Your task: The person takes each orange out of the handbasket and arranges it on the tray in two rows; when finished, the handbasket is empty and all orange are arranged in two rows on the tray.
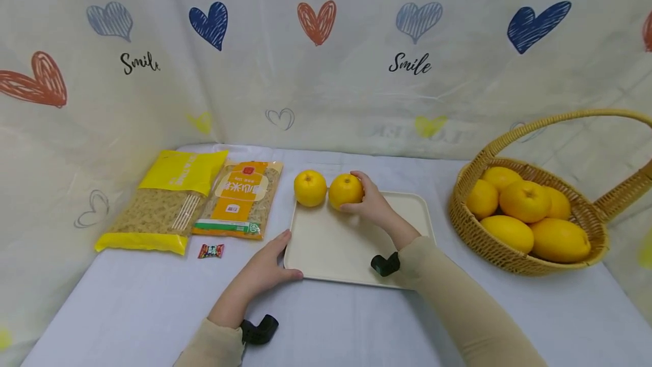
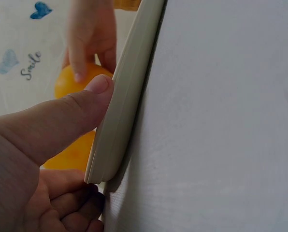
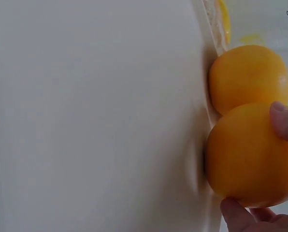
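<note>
Two round yellow fruits sit side by side at the far edge of a cream tray [image 1: 331, 248], toward its left corner. The right hand [image 1: 373, 204] has its thumb and fingers clamped around the right-hand fruit [image 1: 343, 194]; the left-hand fruit [image 1: 310, 188] stands just beside it, blocking that side. The left hand [image 1: 267, 268] grips the tray's near left corner, its thumb on the near rim and its other fingers at the left side. A beige sleeve [image 1: 448, 293] crosses the tray's near right part and hides that corner from the head view. To the left, a small red candy [image 1: 211, 251] lies near the left hand, in front of two flat food packets: a large yellow bag [image 1: 168, 211] and an orange-labelled bag [image 1: 241, 200] touching its right side. On the right, apart from the tray, a wicker basket [image 1: 471, 237] with a tall arched handle holds more yellow fruit [image 1: 524, 201]. Behind everything hangs a pale curtain [image 1: 351, 95] printed with hearts.
</note>
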The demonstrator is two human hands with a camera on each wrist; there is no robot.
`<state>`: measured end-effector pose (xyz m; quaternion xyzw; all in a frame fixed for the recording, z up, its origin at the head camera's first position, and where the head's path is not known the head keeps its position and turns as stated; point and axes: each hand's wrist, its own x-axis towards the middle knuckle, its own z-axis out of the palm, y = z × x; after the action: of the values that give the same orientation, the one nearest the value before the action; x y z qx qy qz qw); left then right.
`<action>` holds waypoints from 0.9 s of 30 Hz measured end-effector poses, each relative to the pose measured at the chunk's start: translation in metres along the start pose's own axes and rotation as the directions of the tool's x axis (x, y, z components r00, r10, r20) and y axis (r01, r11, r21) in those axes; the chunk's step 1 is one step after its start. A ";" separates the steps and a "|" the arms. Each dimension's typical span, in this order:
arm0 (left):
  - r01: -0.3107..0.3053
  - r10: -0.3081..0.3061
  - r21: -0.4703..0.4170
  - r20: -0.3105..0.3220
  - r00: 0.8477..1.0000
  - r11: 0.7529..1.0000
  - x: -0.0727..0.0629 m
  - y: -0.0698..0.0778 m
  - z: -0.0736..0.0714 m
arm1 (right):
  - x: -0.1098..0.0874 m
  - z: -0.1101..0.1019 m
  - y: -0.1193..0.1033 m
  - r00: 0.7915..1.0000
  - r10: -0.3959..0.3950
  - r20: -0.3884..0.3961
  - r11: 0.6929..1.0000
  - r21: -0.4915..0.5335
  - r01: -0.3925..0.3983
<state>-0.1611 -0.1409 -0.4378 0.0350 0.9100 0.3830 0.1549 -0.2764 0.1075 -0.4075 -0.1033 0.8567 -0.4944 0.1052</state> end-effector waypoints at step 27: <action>0.001 0.000 -0.001 0.004 1.000 1.000 0.002 -0.001 -0.001 | 0.007 -0.001 0.004 0.996 0.076 0.047 0.997 -0.017 -0.075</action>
<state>-0.1627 -0.1420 -0.4385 0.0355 0.9095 0.3832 0.1571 -0.2840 0.1085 -0.4110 -0.0833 0.8610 -0.4808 0.1434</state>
